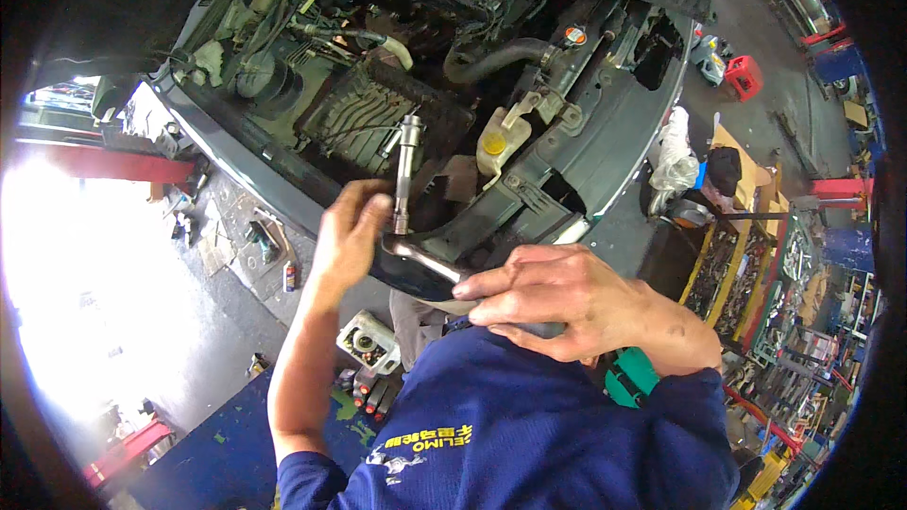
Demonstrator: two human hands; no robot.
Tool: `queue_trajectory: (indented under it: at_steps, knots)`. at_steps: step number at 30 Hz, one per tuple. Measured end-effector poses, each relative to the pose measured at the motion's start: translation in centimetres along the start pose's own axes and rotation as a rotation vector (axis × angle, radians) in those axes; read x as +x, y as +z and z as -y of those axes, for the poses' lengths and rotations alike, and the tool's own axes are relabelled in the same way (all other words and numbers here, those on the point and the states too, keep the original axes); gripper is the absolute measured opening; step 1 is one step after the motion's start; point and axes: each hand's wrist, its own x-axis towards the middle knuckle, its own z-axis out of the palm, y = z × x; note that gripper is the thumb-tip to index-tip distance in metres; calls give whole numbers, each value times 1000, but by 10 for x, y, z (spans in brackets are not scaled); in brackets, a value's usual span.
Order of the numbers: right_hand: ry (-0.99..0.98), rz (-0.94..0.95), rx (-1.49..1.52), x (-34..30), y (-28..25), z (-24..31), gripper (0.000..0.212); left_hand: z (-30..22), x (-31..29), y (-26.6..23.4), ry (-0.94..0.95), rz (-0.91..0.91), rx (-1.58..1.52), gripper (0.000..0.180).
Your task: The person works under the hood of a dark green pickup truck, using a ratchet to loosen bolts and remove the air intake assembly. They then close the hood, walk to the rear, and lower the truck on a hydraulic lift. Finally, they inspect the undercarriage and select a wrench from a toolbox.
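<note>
My right hand [567,300] grips the handle of a ratchet wrench [427,263] in front of my chest. From the ratchet's head a shiny extension bar [404,175] rises, with a socket [411,127] on its upper end. Beside the foot of that bar is my left hand [348,236], its fingers partly bent and thumb apart, with nothing visible in it. Whether its fingertips touch the bar is hard to tell. Beyond both hands lies a car's open engine bay, with a black ribbed housing [364,113] and a whitish reservoir with a yellow cap [501,140].
The car's front panel [605,123] and fender edge [236,165] border the bay. A tool cart [727,269] with full trays stands at right, near a red jug [744,78]. On the floor at left are a spray can [289,276] and scattered parts.
</note>
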Motion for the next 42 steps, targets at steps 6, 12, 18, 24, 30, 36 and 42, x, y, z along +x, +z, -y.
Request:
queue_trajectory:
  at_steps: [6,12,18,24,30,36,42]
  knots:
    - [-26,53,-42,70,23,12,60,-15,28,5,-459,210,-529,39]
    - [357,-412,491,152,67,-63,51,6,133,-77,-502,55,-714,42]
    - [701,-1269,1256,225,84,-231,26,19,243,-196,-332,539,-872,42]
    - [927,-1682,1234,274,58,-371,31,33,323,-221,-324,812,-967,42]
    - [1086,-1685,1212,308,38,-510,49,48,359,-207,-357,664,-874,43]
    - [1090,-1960,1293,308,51,-623,54,51,369,-205,-325,644,-871,46]
    - [819,-1930,1278,298,62,-704,52,55,373,-206,-364,742,-893,43]
